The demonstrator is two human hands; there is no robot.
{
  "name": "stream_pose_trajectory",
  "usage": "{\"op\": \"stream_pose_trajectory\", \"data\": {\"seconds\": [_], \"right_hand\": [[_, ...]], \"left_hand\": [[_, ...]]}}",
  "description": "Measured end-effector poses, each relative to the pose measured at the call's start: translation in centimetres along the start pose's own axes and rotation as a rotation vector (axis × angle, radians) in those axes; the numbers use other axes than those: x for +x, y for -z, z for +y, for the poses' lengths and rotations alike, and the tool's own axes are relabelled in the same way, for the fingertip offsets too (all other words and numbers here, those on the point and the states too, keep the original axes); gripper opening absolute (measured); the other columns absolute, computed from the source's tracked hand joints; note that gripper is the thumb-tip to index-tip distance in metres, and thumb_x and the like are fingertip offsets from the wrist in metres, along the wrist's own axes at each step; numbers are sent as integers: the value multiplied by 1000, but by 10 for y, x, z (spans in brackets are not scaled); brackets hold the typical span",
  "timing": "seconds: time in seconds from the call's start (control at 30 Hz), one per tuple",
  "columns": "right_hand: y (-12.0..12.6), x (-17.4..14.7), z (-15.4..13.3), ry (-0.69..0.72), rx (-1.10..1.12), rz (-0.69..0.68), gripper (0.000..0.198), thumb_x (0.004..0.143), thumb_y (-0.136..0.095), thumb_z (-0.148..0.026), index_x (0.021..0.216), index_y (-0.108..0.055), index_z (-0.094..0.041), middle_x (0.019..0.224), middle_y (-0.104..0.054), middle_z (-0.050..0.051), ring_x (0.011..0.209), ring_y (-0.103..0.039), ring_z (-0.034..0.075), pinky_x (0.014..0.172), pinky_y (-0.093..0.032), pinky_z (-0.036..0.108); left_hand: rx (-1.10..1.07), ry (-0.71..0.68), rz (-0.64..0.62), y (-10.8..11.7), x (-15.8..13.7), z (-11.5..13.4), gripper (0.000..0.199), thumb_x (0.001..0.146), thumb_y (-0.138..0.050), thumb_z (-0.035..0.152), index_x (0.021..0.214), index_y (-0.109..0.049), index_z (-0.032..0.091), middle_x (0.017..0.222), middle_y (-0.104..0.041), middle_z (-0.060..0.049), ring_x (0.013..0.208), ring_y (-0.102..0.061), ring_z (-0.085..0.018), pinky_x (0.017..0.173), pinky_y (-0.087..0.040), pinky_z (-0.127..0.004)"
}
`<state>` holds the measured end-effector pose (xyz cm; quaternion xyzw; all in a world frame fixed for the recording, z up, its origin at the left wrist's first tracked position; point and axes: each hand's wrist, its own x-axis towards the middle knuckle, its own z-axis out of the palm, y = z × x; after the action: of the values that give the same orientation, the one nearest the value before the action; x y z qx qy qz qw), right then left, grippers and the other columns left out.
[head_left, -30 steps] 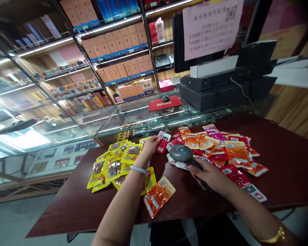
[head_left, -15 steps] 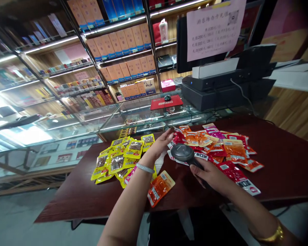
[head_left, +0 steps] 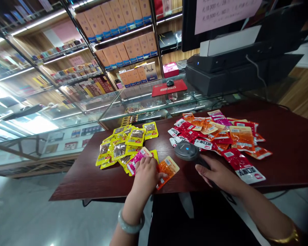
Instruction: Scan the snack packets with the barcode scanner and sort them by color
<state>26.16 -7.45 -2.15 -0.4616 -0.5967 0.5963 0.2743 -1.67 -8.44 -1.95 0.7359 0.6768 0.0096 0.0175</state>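
My right hand [head_left: 218, 172] is wrapped around the handle of a dark barcode scanner [head_left: 187, 151], whose head has a small blue light and points toward the heap of red and orange snack packets [head_left: 218, 131]. My left hand [head_left: 147, 172] rests over a pink snack packet [head_left: 136, 160], fingers bent on it and thumb stretched out onto an orange snack packet [head_left: 169, 167]. Beside it, yellow snack packets [head_left: 119, 150] lie piled on the left of the dark red table. A red and white packet [head_left: 243, 165] lies by my right wrist.
Behind the brown table [head_left: 74, 174] stands a glass display counter [head_left: 143, 109] with a red mouse pad [head_left: 159, 89] and a mouse [head_left: 170, 83]. A black cash register unit [head_left: 220, 77] sits back right, and boxed goods [head_left: 115, 18] fill the shelves.
My left hand has come back from beside the red packets to the pink and orange packets near me. The scanner stays in my right hand near the heap. The view has tipped downward.
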Motion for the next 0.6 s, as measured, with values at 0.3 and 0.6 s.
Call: {"op": "stream_pose_trajectory", "data": {"seconds": [0.3,0.6], "right_hand": [[-7,-14,5,20,83,-47,62,90,-56,-62,131,-51,-15,60,-45,-7,47,-38,10,45,-32,23],[-2,-15,10,28,43,-15,63,91,-56,-59,134,-53,-13,62,-47,-6,50,-41,10,47,-35,23]], "left_hand": [[-366,124,101,-7,20,14,31,86,-68,40,102,-48,23,85,-68,-1,75,-66,-21,63,-36,-26],[-611,242,168,-7,41,22,30,84,-69,36,101,-50,22,84,-68,-3,81,-68,-23,66,-42,-28]]}}
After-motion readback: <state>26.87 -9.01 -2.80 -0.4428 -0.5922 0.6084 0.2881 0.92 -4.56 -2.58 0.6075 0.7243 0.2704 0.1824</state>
